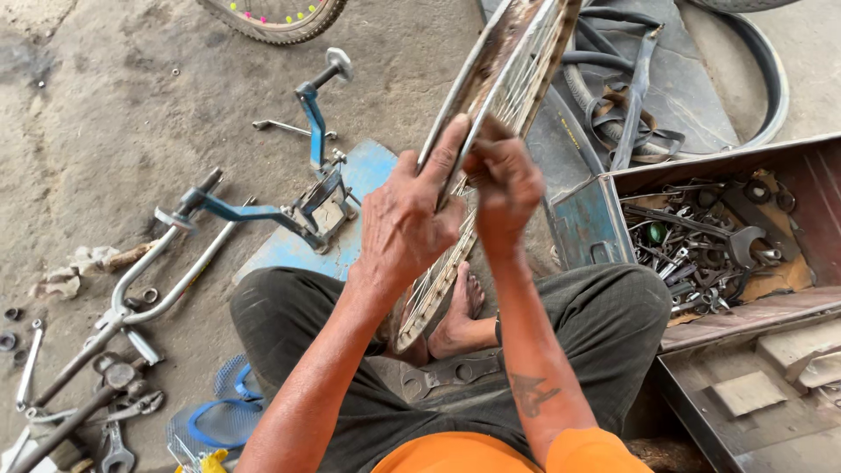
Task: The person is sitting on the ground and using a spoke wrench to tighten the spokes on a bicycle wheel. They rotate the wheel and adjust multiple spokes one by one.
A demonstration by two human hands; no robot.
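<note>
Toolbox (589,229) at 3 o'clock, full of wrenches (701,250). My left hand (405,223) grips the wheel rim (491,96); right hand (504,186) pinches its edge. Bare floor (105,114) at 10.

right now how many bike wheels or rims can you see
2. One bare spoked rim stands on edge between the knees, gripped by the left hand and right hand. One tyred wheel lies at top left, cut off by the frame.

Wheel rim (504,66) runs past the top edge.
</note>
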